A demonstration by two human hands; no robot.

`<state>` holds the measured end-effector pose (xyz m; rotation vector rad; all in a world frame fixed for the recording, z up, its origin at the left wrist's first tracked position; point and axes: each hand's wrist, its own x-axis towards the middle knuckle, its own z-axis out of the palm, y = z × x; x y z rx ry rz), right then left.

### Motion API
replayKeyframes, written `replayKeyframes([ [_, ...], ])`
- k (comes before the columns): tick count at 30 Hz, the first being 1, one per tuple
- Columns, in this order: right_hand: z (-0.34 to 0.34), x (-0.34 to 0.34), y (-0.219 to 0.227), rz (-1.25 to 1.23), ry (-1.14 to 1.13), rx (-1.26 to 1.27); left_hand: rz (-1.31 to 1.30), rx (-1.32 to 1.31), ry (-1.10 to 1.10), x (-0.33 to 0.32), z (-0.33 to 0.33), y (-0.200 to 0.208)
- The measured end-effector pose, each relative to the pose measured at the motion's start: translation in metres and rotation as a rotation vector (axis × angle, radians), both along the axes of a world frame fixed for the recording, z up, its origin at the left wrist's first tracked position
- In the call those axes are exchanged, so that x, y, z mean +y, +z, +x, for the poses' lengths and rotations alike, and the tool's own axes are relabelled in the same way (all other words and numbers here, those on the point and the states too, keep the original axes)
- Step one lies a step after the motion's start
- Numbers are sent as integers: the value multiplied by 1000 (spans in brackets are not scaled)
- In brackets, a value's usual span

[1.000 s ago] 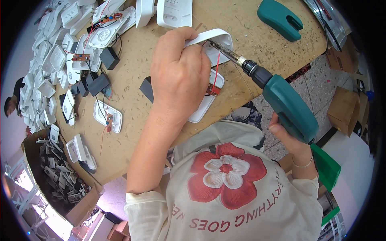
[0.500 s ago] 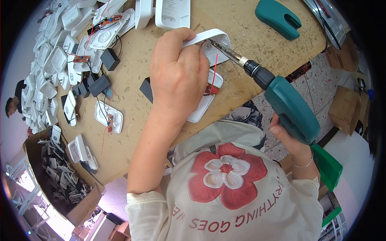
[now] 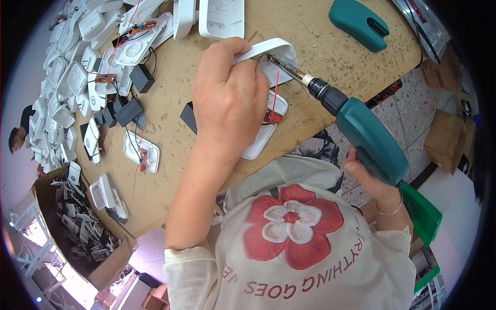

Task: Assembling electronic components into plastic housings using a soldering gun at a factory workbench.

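Note:
My left hand (image 3: 230, 95) is closed on a white plastic housing (image 3: 281, 49), held tilted above the table with its hollow side toward the right. In my right hand (image 3: 369, 178) is a teal soldering gun (image 3: 374, 139) with a black collar and a darkened metal tip. The tip reaches inside the housing; its exact contact point is too small to tell. Below my left hand lies another white shell (image 3: 261, 140), partly hidden, with a small red circuit board (image 3: 272, 118) and a red wire standing up. A dark block (image 3: 189, 118) sits beside my left wrist.
White shells (image 3: 62, 98) are heaped at the left, among black blocks (image 3: 141, 77) and wired boards. A carton (image 3: 111, 268) of parts stands at the lower left. A teal holder-like piece (image 3: 358, 23) lies at the far right. Cardboard boxes (image 3: 445, 139) stand beyond the table edge.
The soldering gun has shifted slightly left, its tip still inside the housing. My left hand and the housing have barely moved.

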<state>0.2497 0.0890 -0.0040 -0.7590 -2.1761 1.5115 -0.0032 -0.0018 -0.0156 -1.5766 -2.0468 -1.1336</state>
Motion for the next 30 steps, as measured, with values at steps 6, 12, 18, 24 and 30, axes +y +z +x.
replayKeyframes([
  [6, -3, 1, 1, 33, 9, 20, 0, 0, 6, 0, 0, 0],
  [12, -1, 1, 2, 32, 7, -7, 4, 11, 5, 0, -1, -1],
  [18, 10, -1, -6, -17, -10, -81, 5, 14, 1, 0, -1, -1],
  [24, 11, -1, -6, 15, -8, -60, 5, 15, 0, 0, -1, -1],
  [30, 7, -1, -3, -5, -5, -49, 2, 12, 3, 0, 0, -1],
])
